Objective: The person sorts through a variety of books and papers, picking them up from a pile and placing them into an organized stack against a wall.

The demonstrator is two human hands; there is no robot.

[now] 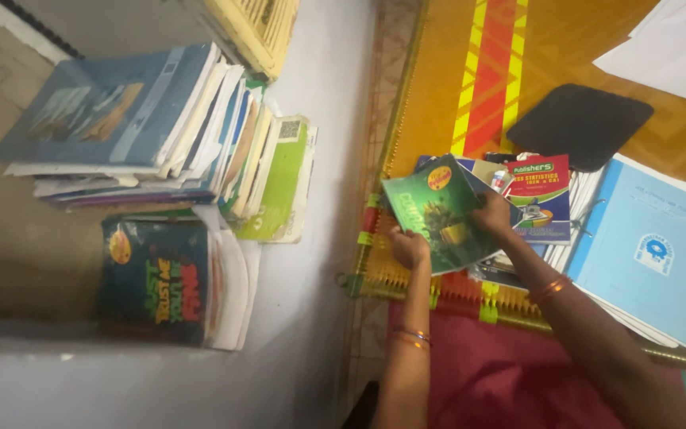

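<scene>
Green book (438, 214) at frame centre: we grip it with our left hand (409, 246) and right hand (492, 213), fingers closed on its edges.

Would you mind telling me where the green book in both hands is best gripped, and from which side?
Probably at its two opposite edges. The green book is tilted above the pile of books, so its edges are free. The left hand pinches the lower corner from the near side; the right hand takes the far-right edge.
</scene>
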